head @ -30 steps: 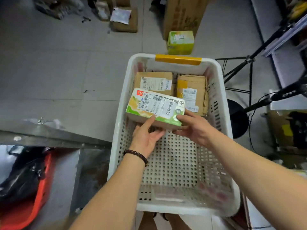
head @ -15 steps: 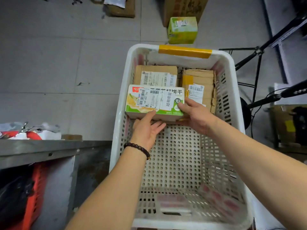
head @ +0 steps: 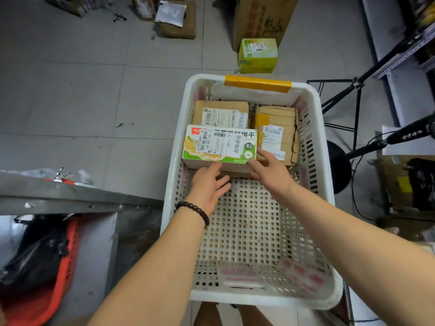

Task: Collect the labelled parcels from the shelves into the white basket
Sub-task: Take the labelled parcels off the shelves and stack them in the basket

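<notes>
My left hand (head: 209, 184) is open inside the white basket (head: 259, 298), fingers straight and loosely spread. Its thumb tip touches the near edge of a green-and-white biscuit carton (head: 220, 145). A dark bead bracelet (head: 194, 209) circles that wrist. My right hand (head: 270, 175) is also open, with straight fingertips resting against the carton's near right corner. Neither hand curls around anything.

The carton lies flat in the far half of the basket, in the centre of the frame. It is a glossy printed rectangle with a white shipping label and barcodes on top. Just behind it, a smooth brown cardboard parcel (head: 220, 111) with a white label lies partly covered by it. Beside that on the right, a crumpled, taped brown cardboard parcel (head: 276, 128) carries its own label. The basket is hard plastic with a floor of round holes and slotted walls. A strip of yellow tape (head: 257, 84) wraps its far rim.

On the grey tiled floor (head: 82, 90) beyond the basket, at upper centre, sits a green labelled box (head: 257, 55) against a tall cardboard box (head: 261, 17). A black tripod (head: 357, 90) stands at the right. At lower left, a scuffed metal shelf edge (head: 58, 196) overhangs a red basket (head: 58, 267) that holds a black bag (head: 35, 255).
</notes>
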